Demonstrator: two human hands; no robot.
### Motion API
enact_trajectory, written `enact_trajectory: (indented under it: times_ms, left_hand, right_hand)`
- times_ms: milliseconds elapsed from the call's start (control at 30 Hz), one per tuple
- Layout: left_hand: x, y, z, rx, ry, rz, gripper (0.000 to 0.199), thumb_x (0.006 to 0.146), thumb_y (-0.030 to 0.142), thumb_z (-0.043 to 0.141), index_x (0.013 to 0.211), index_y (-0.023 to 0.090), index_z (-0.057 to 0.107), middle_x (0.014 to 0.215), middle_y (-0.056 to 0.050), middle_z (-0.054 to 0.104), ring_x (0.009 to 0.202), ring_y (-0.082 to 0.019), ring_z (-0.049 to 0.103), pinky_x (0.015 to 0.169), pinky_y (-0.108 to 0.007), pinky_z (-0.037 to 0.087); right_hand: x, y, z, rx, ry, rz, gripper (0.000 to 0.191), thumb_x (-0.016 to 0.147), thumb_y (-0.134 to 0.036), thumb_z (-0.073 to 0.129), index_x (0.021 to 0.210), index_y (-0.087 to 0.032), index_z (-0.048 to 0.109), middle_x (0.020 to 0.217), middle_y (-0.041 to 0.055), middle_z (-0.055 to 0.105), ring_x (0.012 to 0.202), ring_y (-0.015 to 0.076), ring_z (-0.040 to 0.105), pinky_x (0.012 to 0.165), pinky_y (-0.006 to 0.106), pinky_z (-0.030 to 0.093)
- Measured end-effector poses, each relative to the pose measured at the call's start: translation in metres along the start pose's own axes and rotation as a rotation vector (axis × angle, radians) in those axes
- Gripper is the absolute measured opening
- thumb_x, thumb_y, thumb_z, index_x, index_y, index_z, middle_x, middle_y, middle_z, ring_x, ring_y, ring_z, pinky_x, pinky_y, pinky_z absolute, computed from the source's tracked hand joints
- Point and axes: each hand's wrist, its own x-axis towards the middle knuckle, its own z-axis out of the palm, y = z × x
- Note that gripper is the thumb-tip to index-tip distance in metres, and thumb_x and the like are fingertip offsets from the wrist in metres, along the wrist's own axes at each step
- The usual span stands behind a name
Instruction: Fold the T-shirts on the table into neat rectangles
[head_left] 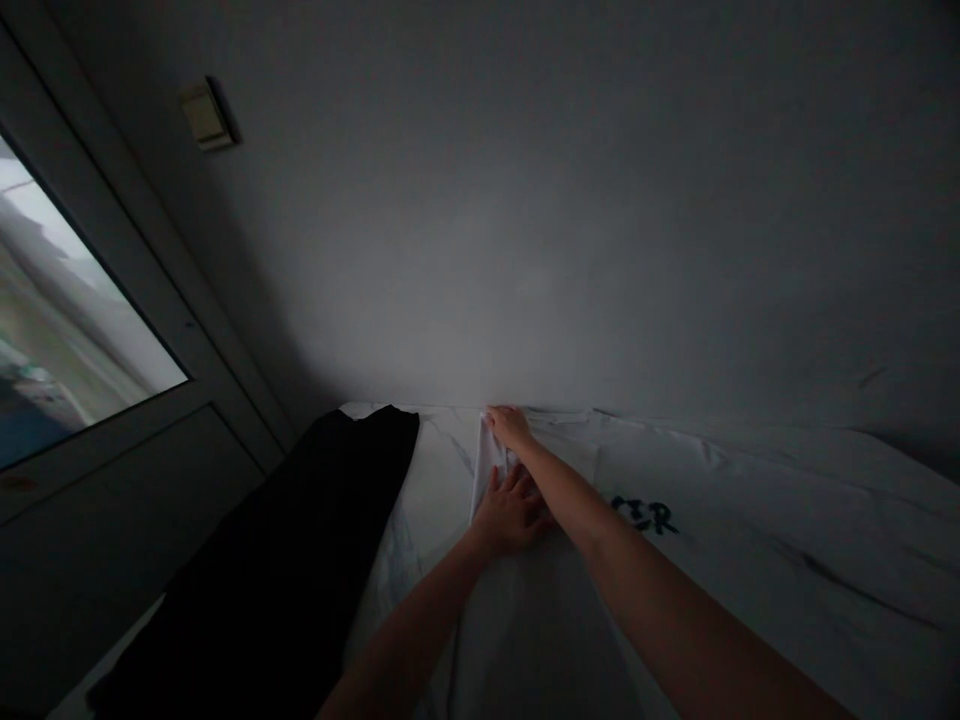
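Note:
A white garment [540, 610], likely a shirt, lies spread on a marble-patterned surface, its left part folded into a straight edge. Black lettering [652, 517] shows on the white cloth to the right, partly covered by my right forearm. My left hand [514, 512] rests flat on the folded part, fingers spread. Beyond it, my right hand [510, 428] reaches to the garment's far left corner by the wall, with its fingers bent onto the cloth edge. Dim light hides fine detail.
A black garment [277, 560] lies lengthwise on the left of the marble-patterned surface [435, 470]. A grey wall [525, 220] rises directly behind. At the left stands a door [225, 420] with a glass pane, and a light switch [206, 115] is on the wall.

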Motion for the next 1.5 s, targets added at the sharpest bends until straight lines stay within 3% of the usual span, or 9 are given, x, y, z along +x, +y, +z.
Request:
enact_trajectory:
  times_ms: [100, 267, 467, 600, 767, 833, 1033, 1233, 1500]
  left_hand:
    - [-0.001, -0.001, 0.003, -0.013, 0.033, 0.004, 0.057, 0.098, 0.057, 0.035, 0.149, 0.034, 0.037, 0.16, -0.007, 0.029, 0.15, -0.036, 0.013, 0.112, -0.072, 0.017]
    - [-0.002, -0.003, 0.007, -0.06, 0.065, 0.01, 0.058, 0.097, 0.058, 0.034, 0.15, 0.033, 0.035, 0.161, -0.006, 0.027, 0.149, -0.035, 0.014, 0.113, -0.072, 0.016]
    - [-0.001, -0.002, 0.005, -0.059, 0.052, 0.001, 0.062, 0.097, 0.053, 0.037, 0.153, 0.027, 0.032, 0.16, -0.01, 0.028, 0.149, -0.036, 0.014, 0.113, -0.073, 0.017]
    - [0.0, 0.0, 0.005, -0.062, 0.087, 0.017, 0.056, 0.096, 0.055, 0.039, 0.147, 0.031, 0.041, 0.16, -0.008, 0.029, 0.149, -0.036, 0.015, 0.111, -0.073, 0.019]
    - [0.002, -0.006, 0.011, -0.134, 0.169, -0.055, 0.045, 0.096, 0.041, 0.046, 0.136, 0.019, 0.049, 0.145, -0.013, 0.048, 0.14, -0.03, 0.035, 0.116, -0.061, 0.022]
    - [0.003, -0.01, 0.012, -0.155, 0.23, -0.1, 0.037, 0.095, 0.033, 0.047, 0.126, 0.015, 0.053, 0.137, -0.014, 0.053, 0.133, -0.028, 0.042, 0.116, -0.052, 0.028]
    - [0.008, -0.012, 0.011, -0.053, 0.315, -0.182, 0.031, 0.095, 0.024, 0.042, 0.12, 0.012, 0.055, 0.126, -0.014, 0.059, 0.121, -0.025, 0.05, 0.108, -0.043, 0.038]
    - [-0.018, -0.002, 0.022, 0.048, 0.21, -0.155, 0.045, 0.099, 0.03, 0.036, 0.138, 0.011, 0.044, 0.149, -0.019, 0.045, 0.141, -0.027, 0.039, 0.116, -0.047, 0.029]
    - [-0.127, 0.048, 0.018, 0.045, 0.001, -0.046, 0.056, 0.099, 0.04, 0.035, 0.146, 0.009, 0.036, 0.158, -0.02, 0.03, 0.148, -0.032, 0.023, 0.117, -0.05, 0.025]
  right_hand:
    - [0.016, -0.006, 0.005, -0.06, 0.077, 0.169, 0.025, 0.094, -0.032, 0.06, 0.109, -0.014, 0.067, 0.117, 0.0131, 0.064, 0.112, 0.0252, 0.058, 0.097, 0.043, 0.046]
    - [0.03, -0.011, 0.017, -0.088, 0.079, 0.264, 0.02, 0.089, -0.033, 0.065, 0.091, -0.015, 0.074, 0.105, 0.0135, 0.07, 0.107, 0.0258, 0.06, 0.093, 0.036, 0.042]
    - [0.032, -0.009, 0.025, -0.088, 0.095, 0.326, 0.02, 0.091, -0.027, 0.059, 0.098, -0.013, 0.073, 0.107, 0.0174, 0.07, 0.106, 0.0286, 0.061, 0.091, 0.039, 0.042]
    - [0.02, -0.011, 0.02, -0.075, 0.107, 0.27, 0.032, 0.097, -0.028, 0.049, 0.119, -0.01, 0.065, 0.125, 0.0194, 0.063, 0.117, 0.0284, 0.056, 0.098, 0.039, 0.042]
    - [-0.052, 0.013, 0.007, -0.034, -0.009, 0.078, 0.037, 0.102, -0.029, 0.037, 0.128, -0.02, 0.062, 0.141, 0.0077, 0.057, 0.131, 0.0175, 0.049, 0.108, 0.029, 0.037]
    - [-0.094, 0.031, -0.003, -0.051, -0.065, 0.051, 0.04, 0.102, -0.033, 0.037, 0.134, -0.023, 0.059, 0.146, 0.0065, 0.052, 0.137, 0.0201, 0.044, 0.112, 0.034, 0.034]
    - [-0.177, 0.051, -0.035, -0.247, -0.152, 0.304, 0.068, 0.098, -0.053, 0.036, 0.151, -0.011, 0.036, 0.159, 0.0201, 0.028, 0.146, 0.0363, 0.026, 0.116, 0.057, 0.021]
    - [-0.224, 0.009, -0.043, -0.102, -0.253, -0.064, 0.059, 0.101, -0.048, 0.025, 0.151, -0.019, 0.037, 0.159, 0.0121, 0.031, 0.147, 0.0293, 0.027, 0.116, 0.052, 0.025]
    - [-0.313, -0.097, -0.051, 0.068, -0.208, -0.173, 0.066, 0.098, -0.046, 0.039, 0.149, -0.005, 0.037, 0.155, 0.0222, 0.035, 0.145, 0.0318, 0.03, 0.117, 0.051, 0.027]
